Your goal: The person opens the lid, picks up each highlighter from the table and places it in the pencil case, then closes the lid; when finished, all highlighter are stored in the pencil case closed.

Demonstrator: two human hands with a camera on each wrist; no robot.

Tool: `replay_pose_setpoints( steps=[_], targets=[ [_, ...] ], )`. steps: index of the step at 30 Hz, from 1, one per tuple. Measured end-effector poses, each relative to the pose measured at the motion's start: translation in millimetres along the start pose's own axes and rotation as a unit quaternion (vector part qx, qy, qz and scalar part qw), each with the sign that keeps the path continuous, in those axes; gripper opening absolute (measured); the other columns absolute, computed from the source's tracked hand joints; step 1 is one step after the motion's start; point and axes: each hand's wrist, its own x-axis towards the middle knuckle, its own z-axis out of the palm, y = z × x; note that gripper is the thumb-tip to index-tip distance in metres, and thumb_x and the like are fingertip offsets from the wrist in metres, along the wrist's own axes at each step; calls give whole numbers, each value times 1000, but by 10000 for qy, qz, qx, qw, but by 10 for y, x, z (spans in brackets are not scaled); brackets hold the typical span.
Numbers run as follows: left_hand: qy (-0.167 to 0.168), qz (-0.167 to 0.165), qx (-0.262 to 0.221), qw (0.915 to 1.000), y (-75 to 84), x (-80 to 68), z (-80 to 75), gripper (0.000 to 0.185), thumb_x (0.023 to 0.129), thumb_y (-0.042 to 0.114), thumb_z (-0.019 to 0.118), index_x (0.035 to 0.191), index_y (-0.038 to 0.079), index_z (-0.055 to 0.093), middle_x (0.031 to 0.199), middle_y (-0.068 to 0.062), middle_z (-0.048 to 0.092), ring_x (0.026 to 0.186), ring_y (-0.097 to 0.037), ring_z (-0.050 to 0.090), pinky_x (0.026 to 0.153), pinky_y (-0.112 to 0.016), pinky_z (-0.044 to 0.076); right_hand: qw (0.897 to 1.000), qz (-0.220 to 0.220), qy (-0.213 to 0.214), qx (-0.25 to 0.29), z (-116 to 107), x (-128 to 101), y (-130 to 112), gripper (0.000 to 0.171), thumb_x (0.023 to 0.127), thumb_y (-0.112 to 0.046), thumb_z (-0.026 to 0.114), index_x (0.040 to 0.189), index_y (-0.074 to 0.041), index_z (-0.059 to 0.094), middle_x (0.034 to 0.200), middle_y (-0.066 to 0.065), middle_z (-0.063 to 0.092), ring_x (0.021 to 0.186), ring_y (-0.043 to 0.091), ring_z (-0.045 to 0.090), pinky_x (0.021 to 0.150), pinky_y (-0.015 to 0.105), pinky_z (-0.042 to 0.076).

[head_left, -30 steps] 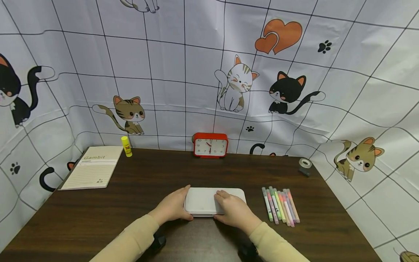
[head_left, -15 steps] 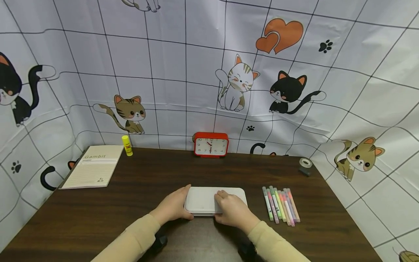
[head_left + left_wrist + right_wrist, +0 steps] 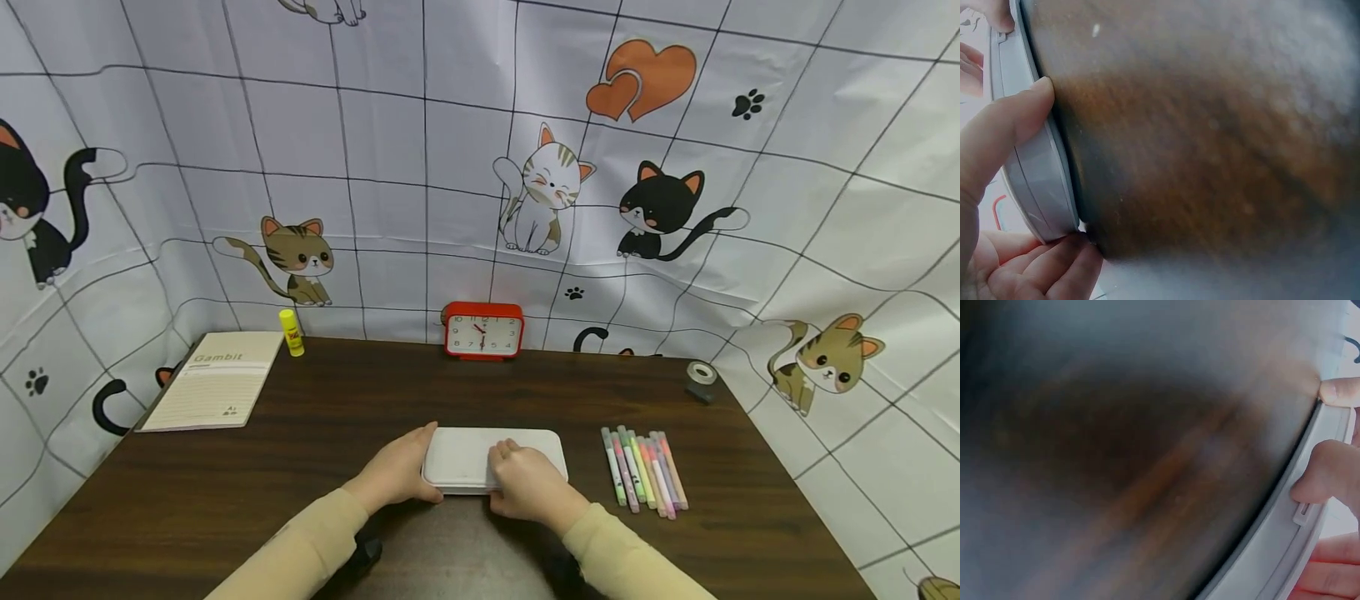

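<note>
A flat white case (image 3: 461,457) with rounded corners lies closed on the dark wooden table, in front of the person. The left hand (image 3: 399,470) grips its left end, thumb at the front edge and fingers wrapped round the corner; the left wrist view shows the seam along the case's side (image 3: 1035,187). On the lid's right half rest the curled fingers of the right hand (image 3: 534,487). Its thumb (image 3: 1322,472) presses the front side, right at a small latch (image 3: 1302,514). The case's front right corner is hidden behind the right hand in the head view.
Several pastel markers (image 3: 643,472) lie side by side to the right. Behind stand a red clock (image 3: 483,332) and a yellow glue stick (image 3: 291,333). A notebook (image 3: 217,382) lies back left, a tape roll (image 3: 701,375) back right. A cat-print cloth (image 3: 390,208) hangs behind the table.
The right hand's fingers have curled further in and shifted slightly left on the lid. The left hand and the case stay in place.
</note>
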Motion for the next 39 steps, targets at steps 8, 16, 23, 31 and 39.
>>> replay_pose_setpoints(
  steps=[8,16,23,31,39],
  targets=[
    [-56,-40,-11,10000,-23,-12,8,106,60,26,91,141,-10,34,140,-25,44,128,-37,45,103,-48,38,9989,-169,-198,-385,6,38,-47,47,64,-28,73,96,6,67,89,15,69,84,25,68,65,30,55],
    [-26,-26,38,10000,-36,-20,-4,109,58,26,92,141,-12,32,138,-27,45,125,-38,47,102,-47,39,9982,-330,-271,-419,-43,69,-31,44,66,-31,74,94,2,67,85,9,67,78,20,66,62,28,53],
    [-59,-42,-64,10000,-41,-38,-8,108,59,28,91,141,-10,33,138,-25,46,124,-37,48,101,-47,39,9988,-120,-349,318,-117,10,40,39,71,-26,77,98,-1,66,99,10,69,94,23,66,78,31,53],
    [-193,-11,-120,9997,-60,-5,-17,109,62,35,89,144,-8,31,139,-24,45,125,-37,48,101,-47,39,9944,75,-297,1007,-106,-34,153,39,76,-30,79,102,-4,68,110,12,69,105,25,64,85,34,52],
    [-418,-44,-229,9989,-102,36,-20,111,65,42,86,146,-6,28,142,-23,43,126,-37,47,101,-48,39,9906,214,-268,1322,-105,-67,211,42,77,-30,79,107,-3,69,110,12,69,105,23,64,85,35,52]
  ],
)
